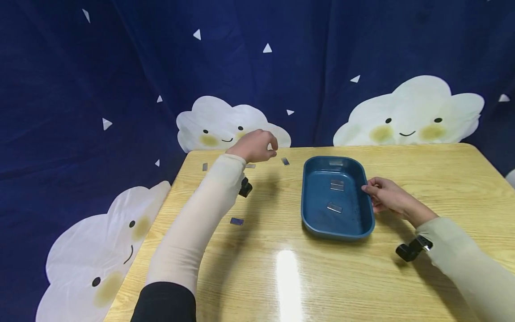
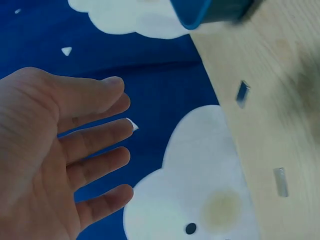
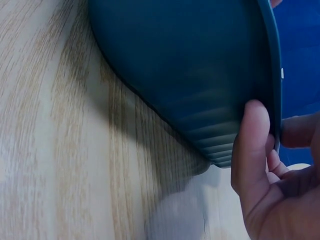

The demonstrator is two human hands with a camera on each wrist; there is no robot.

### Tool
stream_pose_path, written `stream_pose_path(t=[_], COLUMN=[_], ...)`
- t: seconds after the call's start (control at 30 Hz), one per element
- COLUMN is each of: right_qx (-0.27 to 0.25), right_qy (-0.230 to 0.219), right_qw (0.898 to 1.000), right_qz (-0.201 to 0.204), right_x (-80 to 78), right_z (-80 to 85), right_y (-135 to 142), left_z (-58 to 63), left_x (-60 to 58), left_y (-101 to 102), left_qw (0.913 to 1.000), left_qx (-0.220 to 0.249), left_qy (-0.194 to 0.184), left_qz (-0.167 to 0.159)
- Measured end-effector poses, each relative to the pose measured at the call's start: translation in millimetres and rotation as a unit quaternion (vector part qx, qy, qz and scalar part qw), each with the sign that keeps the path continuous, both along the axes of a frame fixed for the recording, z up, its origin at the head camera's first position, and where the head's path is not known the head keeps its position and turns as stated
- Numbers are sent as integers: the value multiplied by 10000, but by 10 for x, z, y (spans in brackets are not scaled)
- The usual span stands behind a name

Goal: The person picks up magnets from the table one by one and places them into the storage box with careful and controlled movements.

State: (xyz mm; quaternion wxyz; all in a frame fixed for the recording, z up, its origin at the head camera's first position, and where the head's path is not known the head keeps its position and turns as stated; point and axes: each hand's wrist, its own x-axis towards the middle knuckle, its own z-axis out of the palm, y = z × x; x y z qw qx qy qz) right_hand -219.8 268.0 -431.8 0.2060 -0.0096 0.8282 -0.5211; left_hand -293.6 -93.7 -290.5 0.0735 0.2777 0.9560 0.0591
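A dark blue rectangular basin (image 1: pixel 318 214) with rounded corners is on the wooden table. My right hand (image 1: pixel 388 199) pinches its right rim, seen close in the right wrist view along the basin's side wall (image 3: pixel 190 65). Small shiny rectangular pieces (image 1: pixel 334 208) lie inside the basin. Over the table's far edge, left of the basin, hovers my left hand (image 1: pixel 257 145). In the left wrist view its fingers (image 2: pixel 102 137) are spread and loosely bent, with nothing held. Nearest it on the table are a dark small rectangular piece (image 1: pixel 285 161) and a silvery one (image 1: pixel 251 166).
Another silvery piece (image 1: pixel 205 167) lies at the far left, and a dark bluish piece (image 1: pixel 237 221) sits nearer, right of the left forearm. A navy curtain (image 1: pixel 301 67) with smiling clouds hangs behind the table (image 1: pixel 249 277). Black cameras (image 1: pixel 410 250) are strapped to the wrists.
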Motion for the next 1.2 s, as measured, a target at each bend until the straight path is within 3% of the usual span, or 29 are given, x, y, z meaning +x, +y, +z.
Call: stream_pose_path(t=[0.3, 0.73, 1.2], right_qx=[35, 8, -48], right_qy=[-27, -53, 30], right_qw=[10000, 10000, 10000], right_qz=[-32, -63, -67], right_x=[7, 15, 7], right_z=[21, 8, -17], right_y=[5, 8, 7], left_z=[-208, -910, -1323], left_x=[-43, -306, -440], left_y=[13, 73, 277], left_qw=[9998, 9986, 9946], left_qx=[-41, -203, -290], left_qy=[-171, -148, 184], left_qz=[24, 469, 984])
